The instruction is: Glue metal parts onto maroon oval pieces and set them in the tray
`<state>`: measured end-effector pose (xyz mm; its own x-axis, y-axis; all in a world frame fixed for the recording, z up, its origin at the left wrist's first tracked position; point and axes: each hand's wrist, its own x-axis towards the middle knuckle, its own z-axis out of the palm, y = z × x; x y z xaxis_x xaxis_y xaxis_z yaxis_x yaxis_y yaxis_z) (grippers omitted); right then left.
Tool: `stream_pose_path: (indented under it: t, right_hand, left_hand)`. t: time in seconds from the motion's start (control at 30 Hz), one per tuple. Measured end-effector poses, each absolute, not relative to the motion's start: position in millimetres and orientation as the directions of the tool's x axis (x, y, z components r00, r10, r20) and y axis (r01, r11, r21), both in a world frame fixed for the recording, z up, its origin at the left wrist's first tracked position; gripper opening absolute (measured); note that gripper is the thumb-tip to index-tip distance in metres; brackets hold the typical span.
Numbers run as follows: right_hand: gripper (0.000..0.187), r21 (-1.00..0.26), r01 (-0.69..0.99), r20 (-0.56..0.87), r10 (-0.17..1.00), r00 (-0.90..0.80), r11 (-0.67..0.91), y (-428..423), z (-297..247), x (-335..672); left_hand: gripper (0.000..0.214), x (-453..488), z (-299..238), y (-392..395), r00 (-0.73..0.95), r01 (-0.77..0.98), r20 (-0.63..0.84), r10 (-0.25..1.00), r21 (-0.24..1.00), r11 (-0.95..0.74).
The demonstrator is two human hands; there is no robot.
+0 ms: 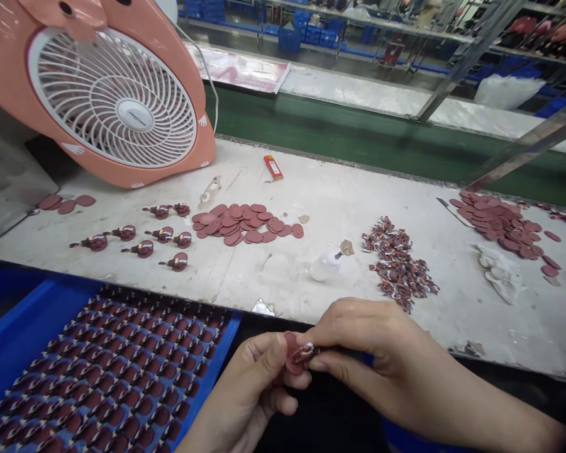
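The left hand (252, 387) holds an oval disc (290, 360), reddish brown, at its edge; its grip is closed, with the thumb on the near face. The right hand (382, 352) pinches a small figure (306, 351) between thumb and forefinger, set against the face of the disc. Both parts are located in front of the near edge of the table (339, 195).

On the table, beyond the hands, stands a white bottle (324, 267). To its right lies a heap of figures (399, 264); to its left, a pile of discs (245, 223). Further left, discs with figures attached (141, 248) form a loose group. A second disc pile (495, 220) occupies the far right. A blue tray (227, 343) at lower left contains rows of similar pieces (89, 397). An orange fan (202, 135) stands at the table's left end.
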<state>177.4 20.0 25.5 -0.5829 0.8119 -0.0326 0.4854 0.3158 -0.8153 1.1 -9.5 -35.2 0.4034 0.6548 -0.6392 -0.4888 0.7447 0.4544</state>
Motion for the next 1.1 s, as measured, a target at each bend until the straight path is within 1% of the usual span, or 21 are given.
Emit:
stream_pose_path:
  t: [0.1, 0.23, 0.33, 0.57, 0.73, 0.93, 1.1]
  right_hand:
    - [0.021, -0.792, 0.51, -0.043, 0.802, -0.596, 0.337, 19, 27, 177]
    - [0.014, -0.731, 0.561, -0.06, 0.782, -0.621, 0.389, 19, 28, 174]
    - [0.012, -0.701, 0.578, -0.076, 0.762, -0.643, 0.418, 19, 28, 172]
    - [0.012, -0.658, 0.588, -0.047, 0.753, -0.657, 0.471, 18, 28, 167]
    - [0.011, -0.637, 0.6, -0.067, 0.742, -0.667, 0.483, 17, 29, 163]
    - [0.012, -0.635, 0.597, -0.047, 0.747, -0.663, 0.49, 17, 35, 159]
    - [0.013, -0.634, 0.589, -0.056, 0.73, -0.681, 0.501, 9, 39, 160]
  left_hand:
    - [0.027, 1, -36, -9, 0.406, -0.489, -0.638, 0.655, 0.454, 0.745]
    - [0.027, 1, -38, -8, 0.409, -0.491, -0.633, 0.657, 0.454, 0.743]
    - [0.027, 1, -39, -10, 0.401, -0.512, -0.636, 0.659, 0.44, 0.738]
    - [0.024, -1, -41, -16, 0.376, -0.561, -0.654, 0.657, 0.404, 0.723]
    - [0.025, -1, -39, -18, 0.358, -0.57, -0.658, 0.663, 0.409, 0.713]
    - [0.024, -4, -34, -21, 0.345, -0.586, -0.658, 0.67, 0.407, 0.701]
    - [0.025, -5, -36, -28, 0.351, -0.611, -0.593, 0.725, 0.441, 0.657]
